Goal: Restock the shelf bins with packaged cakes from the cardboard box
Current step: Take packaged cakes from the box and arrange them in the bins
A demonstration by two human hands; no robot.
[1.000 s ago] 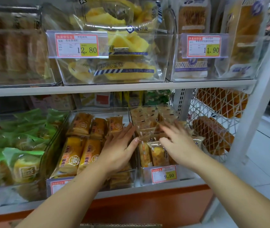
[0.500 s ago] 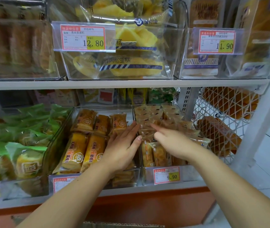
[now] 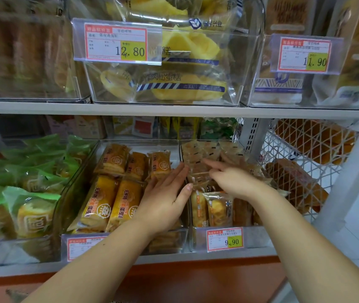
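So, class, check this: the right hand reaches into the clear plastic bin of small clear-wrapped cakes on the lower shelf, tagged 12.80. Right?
Wrong on the price. In the head view, the red-bordered price tag on that clear plastic bin reads 9.90, not 12.80. The right hand does reach into it, among the small clear-wrapped cakes.

clear-wrapped cakes (image 3: 218, 208): small golden pieces in transparent packets, stood upright in a row at the front and piled loosely behind; held in the right-hand clear bin (image 3: 259, 239) on the lower shelf, which is filled nearly to the rim. orange-wrapped cakes (image 3: 113, 202): oblong printed packets, laid leaning in rows in the middle clear bin (image 3: 174, 241), set just beside it.
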